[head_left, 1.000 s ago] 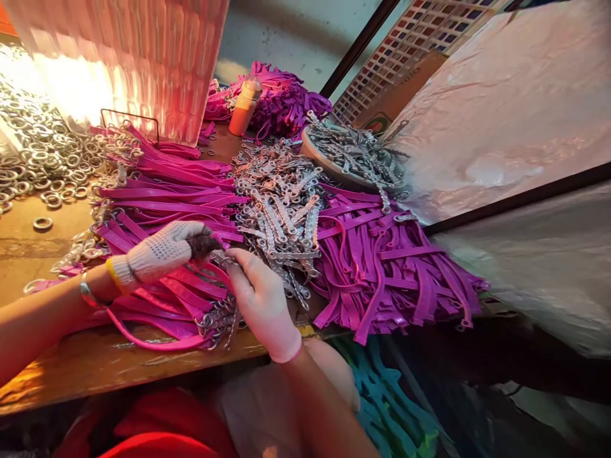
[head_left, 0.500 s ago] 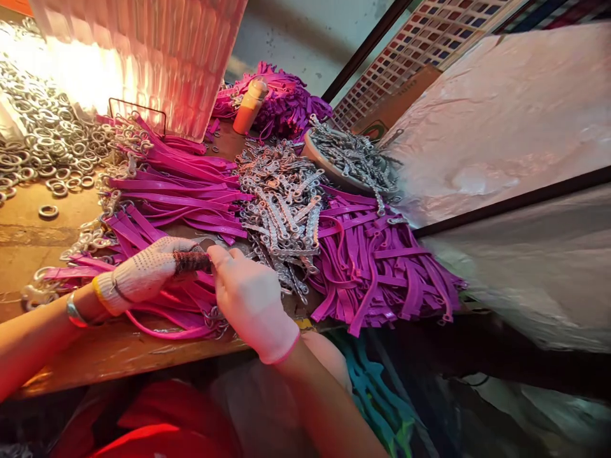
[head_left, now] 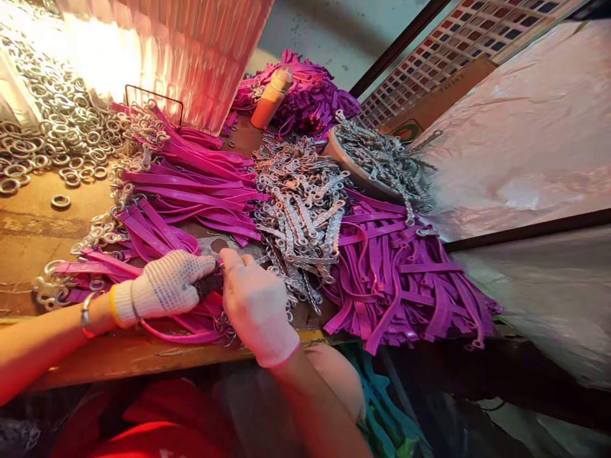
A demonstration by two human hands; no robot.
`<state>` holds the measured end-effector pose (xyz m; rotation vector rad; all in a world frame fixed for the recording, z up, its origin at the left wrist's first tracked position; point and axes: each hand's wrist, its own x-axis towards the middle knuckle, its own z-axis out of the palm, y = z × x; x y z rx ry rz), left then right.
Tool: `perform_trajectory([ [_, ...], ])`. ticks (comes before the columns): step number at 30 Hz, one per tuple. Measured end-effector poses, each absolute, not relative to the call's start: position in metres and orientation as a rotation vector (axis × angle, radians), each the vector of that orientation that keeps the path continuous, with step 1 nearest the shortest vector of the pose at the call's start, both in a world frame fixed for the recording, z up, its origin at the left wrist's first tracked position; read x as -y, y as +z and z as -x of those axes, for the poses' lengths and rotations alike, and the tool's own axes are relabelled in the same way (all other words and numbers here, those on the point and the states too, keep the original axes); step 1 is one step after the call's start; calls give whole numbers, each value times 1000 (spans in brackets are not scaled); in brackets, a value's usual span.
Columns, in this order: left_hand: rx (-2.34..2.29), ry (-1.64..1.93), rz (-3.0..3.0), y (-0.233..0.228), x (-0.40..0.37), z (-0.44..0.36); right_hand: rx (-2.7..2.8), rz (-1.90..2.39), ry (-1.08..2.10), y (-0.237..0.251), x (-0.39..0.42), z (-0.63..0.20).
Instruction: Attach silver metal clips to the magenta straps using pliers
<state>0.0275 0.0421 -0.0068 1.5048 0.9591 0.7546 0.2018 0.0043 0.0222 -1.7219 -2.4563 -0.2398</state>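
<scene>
My left hand (head_left: 167, 283), in a white dotted glove, is closed around a dark, rough-wrapped handle (head_left: 209, 284); what tool it belongs to is hidden. Right up against it, my right hand (head_left: 258, 299) in a plain white glove is curled shut, thumb and forefinger pinched at the handle's end; what lies in that pinch is hidden. Both hands are just above magenta straps (head_left: 186, 327) with metal fittings at their ends. Close by on the right lies a heap of silvery metal links (head_left: 300, 222), and past it a pile of loose magenta straps (head_left: 386, 280).
Metal rings (head_left: 71, 137) spread over the wooden table (head_left: 28, 222) at left, beside a lit ribbed panel (head_left: 191, 57). Behind the links stand an orange bottle (head_left: 270, 105) and a bowl of chains (head_left: 356, 165). Plastic sheeting (head_left: 525, 127) borders the right.
The view has shifted, so the table's contents sit farther right. My left hand has turned, with its dotted glove back showing more and less of the dark handle visible. The hands stay together.
</scene>
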Motion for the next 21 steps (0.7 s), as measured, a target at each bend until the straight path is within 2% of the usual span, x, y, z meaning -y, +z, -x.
perform_trajectory([
  [7, -797, 766, -1497, -15, -45, -32, 2241, 1620, 318, 28, 1, -215],
  [11, -927, 750, -1665, -15, -41, -33, 2271, 1849, 542, 36, -6, -213],
  [14, -999, 729, -1823, -19, -37, -33, 2410, 1957, 389, 31, -11, -209],
  [18, -999, 695, -1975, -24, -34, -34, 2661, 1843, -9, 20, -7, -207],
  [21, -1000, 650, -2049, -24, -34, -36, 2723, 1772, -143, 14, -1, -212],
])
